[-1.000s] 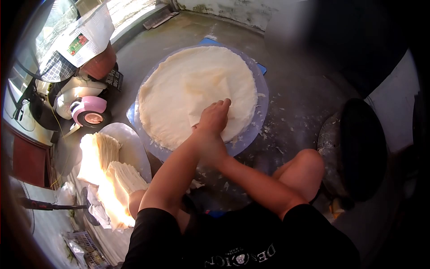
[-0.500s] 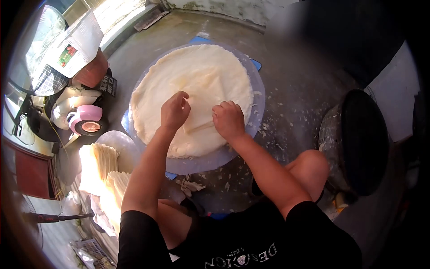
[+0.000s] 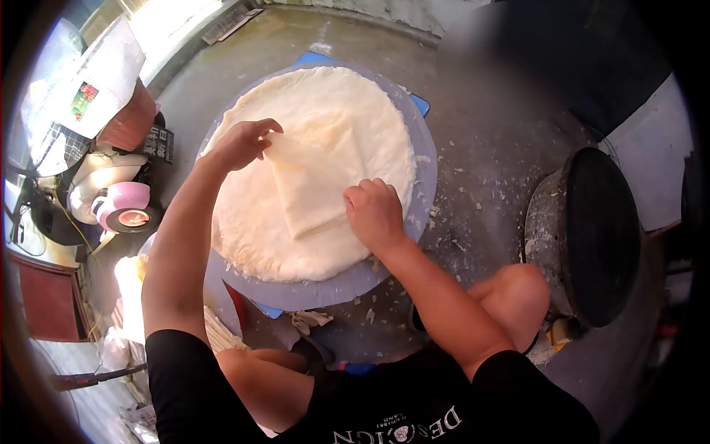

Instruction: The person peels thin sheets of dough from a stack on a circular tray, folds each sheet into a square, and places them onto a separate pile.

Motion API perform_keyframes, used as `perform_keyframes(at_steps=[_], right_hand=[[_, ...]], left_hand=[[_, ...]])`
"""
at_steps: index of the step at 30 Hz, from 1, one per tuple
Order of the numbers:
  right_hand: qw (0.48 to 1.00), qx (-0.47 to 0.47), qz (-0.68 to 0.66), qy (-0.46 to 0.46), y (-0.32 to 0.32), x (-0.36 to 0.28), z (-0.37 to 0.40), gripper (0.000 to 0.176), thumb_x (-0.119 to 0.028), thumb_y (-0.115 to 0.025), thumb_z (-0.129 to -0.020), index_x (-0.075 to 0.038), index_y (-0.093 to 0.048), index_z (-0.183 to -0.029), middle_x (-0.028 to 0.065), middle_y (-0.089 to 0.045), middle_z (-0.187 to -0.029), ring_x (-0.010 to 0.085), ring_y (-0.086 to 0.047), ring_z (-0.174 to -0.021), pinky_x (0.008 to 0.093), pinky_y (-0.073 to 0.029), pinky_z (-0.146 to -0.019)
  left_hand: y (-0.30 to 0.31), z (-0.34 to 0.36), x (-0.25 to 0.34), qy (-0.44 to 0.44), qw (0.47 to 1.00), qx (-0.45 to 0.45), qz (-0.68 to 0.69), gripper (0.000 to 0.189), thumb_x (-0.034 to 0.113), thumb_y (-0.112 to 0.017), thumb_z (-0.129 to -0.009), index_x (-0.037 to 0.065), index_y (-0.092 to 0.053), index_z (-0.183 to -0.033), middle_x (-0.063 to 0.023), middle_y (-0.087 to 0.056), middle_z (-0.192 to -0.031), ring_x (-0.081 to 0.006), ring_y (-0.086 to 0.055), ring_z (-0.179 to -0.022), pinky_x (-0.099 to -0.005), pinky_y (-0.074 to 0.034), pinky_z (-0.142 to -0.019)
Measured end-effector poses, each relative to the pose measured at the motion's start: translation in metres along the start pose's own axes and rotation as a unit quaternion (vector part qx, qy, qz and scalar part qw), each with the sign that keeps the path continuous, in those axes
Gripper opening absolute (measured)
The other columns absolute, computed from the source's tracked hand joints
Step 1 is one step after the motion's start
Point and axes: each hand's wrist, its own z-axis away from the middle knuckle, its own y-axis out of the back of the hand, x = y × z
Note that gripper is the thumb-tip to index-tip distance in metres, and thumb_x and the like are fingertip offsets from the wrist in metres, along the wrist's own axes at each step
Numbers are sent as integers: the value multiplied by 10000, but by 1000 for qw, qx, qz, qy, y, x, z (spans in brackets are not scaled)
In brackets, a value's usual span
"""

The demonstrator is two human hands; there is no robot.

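Observation:
A stack of large round pale sheets (image 3: 296,255) lies on a round translucent mat. On top of it is a folded thin sheet (image 3: 314,196) with a straight left edge and a pointed lower corner. My left hand (image 3: 248,142) is at the upper left corner of the folded sheet, thumb and fingers curled and pinching at its edge. My right hand (image 3: 376,213) is curled closed, knuckles up, at the right side of the folded sheet; what its fingertips hold is hidden beneath it.
A large dark round pan (image 3: 600,237) stands at the right. At the left are a pink roll-shaped object (image 3: 124,200), a white basket (image 3: 111,70) and a pile of folded sheets (image 3: 132,296). Pale flakes are scattered on the floor (image 3: 481,163).
My left hand has moved up and left, and the thin sheet's left part now lies folded with a clear edge. My right hand has shifted slightly down.

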Motion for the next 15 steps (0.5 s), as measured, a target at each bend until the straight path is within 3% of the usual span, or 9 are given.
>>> perform_keyframes(at_steps=[4, 7, 9, 13, 15], right_hand=[[1000, -6, -2, -4, 0, -1, -1, 65, -82, -649, -794, -99, -650, -731, 70, -621, -786, 277, -595, -838, 417, -465, -757], [1000, -9, 2, -6, 1, -2, -2, 54, -87, -656, -797, -97, -658, -744, 71, -624, -788, 278, -596, -835, 415, -467, -758], [1000, -10, 3, -8, 1, -2, -2, 50, -88, -658, -799, -95, -662, -750, 72, -626, -789, 279, -596, -834, 414, -468, -758], [1000, 4, 0, -4, 1, -2, -2, 55, -88, -651, -804, -93, -667, -751, 73, -623, -784, 281, -596, -829, 408, -468, -756], [1000, 9, 0, -4, 1, -2, -1, 59, -89, -649, -806, -92, -668, -750, 73, -622, -783, 282, -595, -829, 407, -469, -756]], left_hand=[[-7, -20, -21, 9, 1000, -2, -18, 313, 39, -546, -937, 86, -567, -1246, -125, -656, -970, -224, -683, -755, -386, -530, -699], [-24, -33, -24, 66, 997, -5, -28, 363, 26, -563, -895, 87, -559, -1252, -125, -657, -966, -260, -678, -872, -397, -526, -747], [-36, -33, -19, 47, 985, 112, -124, 414, -4, -558, -842, 88, -560, -1245, -149, -653, -1077, -317, -643, -1016, -419, -521, -827], [-54, -26, -6, 115, 968, 178, -137, 465, -34, -558, -800, 74, -554, -1252, -172, -616, -1196, -357, -602, -1109, -442, -504, -914], [-60, -13, 2, -24, 939, 301, -165, 466, -1, -598, -807, 52, -534, -1265, -173, -584, -1275, -363, -602, -1126, -454, -501, -949]])
